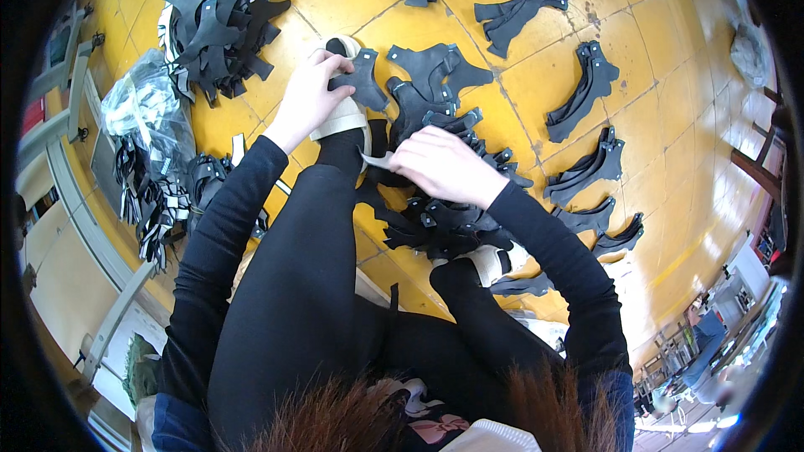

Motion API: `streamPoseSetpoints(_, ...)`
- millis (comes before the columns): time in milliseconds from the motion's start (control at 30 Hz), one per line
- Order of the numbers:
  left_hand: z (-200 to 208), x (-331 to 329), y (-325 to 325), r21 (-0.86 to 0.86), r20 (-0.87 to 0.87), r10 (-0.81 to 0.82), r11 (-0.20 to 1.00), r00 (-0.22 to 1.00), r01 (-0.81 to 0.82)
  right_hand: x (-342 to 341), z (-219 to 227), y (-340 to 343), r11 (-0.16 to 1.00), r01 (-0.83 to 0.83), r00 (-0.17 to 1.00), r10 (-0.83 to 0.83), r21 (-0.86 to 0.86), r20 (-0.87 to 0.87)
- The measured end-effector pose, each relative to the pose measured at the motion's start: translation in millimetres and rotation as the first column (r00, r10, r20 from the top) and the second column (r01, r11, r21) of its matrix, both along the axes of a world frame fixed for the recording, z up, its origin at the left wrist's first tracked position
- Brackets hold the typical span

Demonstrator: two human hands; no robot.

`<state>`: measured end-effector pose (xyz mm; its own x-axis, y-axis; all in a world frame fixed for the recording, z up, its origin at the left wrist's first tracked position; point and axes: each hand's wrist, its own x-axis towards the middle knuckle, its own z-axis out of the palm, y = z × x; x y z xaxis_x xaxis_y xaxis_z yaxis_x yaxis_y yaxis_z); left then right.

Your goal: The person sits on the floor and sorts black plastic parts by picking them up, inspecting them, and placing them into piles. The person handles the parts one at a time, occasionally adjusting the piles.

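Note:
My left hand (311,94) is over my left shoe, its thumb and fingers pinching the edge of a dark grey cut fabric piece (368,79) that has a small label on it. My right hand (442,166) is lower and to the right, above the loose pile between my feet. From its closed fingers sticks out a thin, pale grey, curved pointed thing (377,161), whose kind I cannot make out. Just right of the left hand lie more labelled dark pieces (427,67), overlapping. The pile of dark pieces (448,222) runs down under my right forearm, which hides part of it.
A tall heap of dark pieces (219,21) stands at the far left, with a clear plastic bag (151,105) beside it. Small stacks (586,88) lie in an arc on the yellow tiled floor (536,88). Metal frame rails (79,192) run along the left.

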<state>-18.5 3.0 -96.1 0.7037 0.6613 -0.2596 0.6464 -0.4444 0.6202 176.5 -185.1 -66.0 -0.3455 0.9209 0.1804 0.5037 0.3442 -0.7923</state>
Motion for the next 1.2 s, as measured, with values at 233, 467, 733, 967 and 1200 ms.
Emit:
streamPoseSetpoints(233,45,24,-22,-0.848,0.179,0.207,0.528,0.962,0.044,-8,36,16,0.950,0.276,0.891,-0.309,-0.144,-0.332)
streamPoseSetpoints(467,64,42,-34,-0.994,0.094,0.524,0.091,0.846,0.055,33,-13,75,0.715,0.572,0.609,-0.698,-0.401,-0.377)
streamPoseSetpoints(733,68,41,-18,-0.972,0.203,0.650,0.043,0.733,0.231,59,-99,67,0.870,0.462,0.765,-0.488,0.170,0.420)
streamPoseSetpoints(967,70,31,-2,-0.916,0.264,0.550,0.399,0.792,0.028,48,-95,51,0.871,0.490,0.797,-0.464,0.035,0.387)
streamPoseSetpoints(1200,69,38,-3,-0.924,0.217,0.593,0.381,0.775,-0.032,48,-96,55,0.856,0.501,0.744,-0.501,0.127,0.442)
